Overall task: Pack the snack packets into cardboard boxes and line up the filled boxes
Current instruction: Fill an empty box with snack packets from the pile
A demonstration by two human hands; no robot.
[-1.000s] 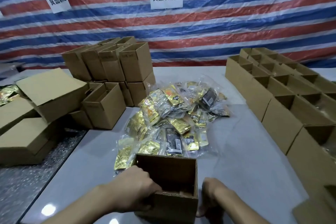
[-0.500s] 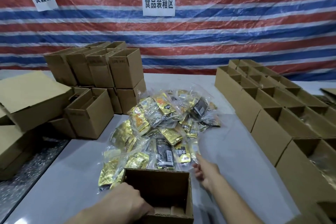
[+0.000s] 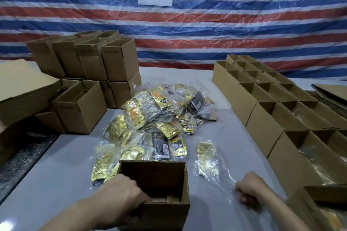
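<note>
An open cardboard box point(image 3: 155, 174) stands on the grey table point(image 3: 62, 170) right in front of me, and only its bottom flaps show inside. My left hand point(image 3: 120, 195) grips the box's left wall at the near corner. Right of the box, my right hand point(image 3: 249, 189) has its fingers curled on the edge of a clear bag with a gold snack packet point(image 3: 206, 154), which lies apart from the pile. The pile of gold and dark snack packets point(image 3: 159, 114) fills the table's middle, just beyond the box.
Rows of open boxes point(image 3: 262, 125) line the right side, and some show packets inside. Stacked empty boxes point(image 3: 120, 62) stand at the back left, with large closed cartons point(image 3: 24, 88) beside them. A striped tarp hangs behind.
My right hand reached to the pile's near edge and has drawn back toward me, pulling one clear bag of packets out of the pile. My left hand kept hold of the box.
</note>
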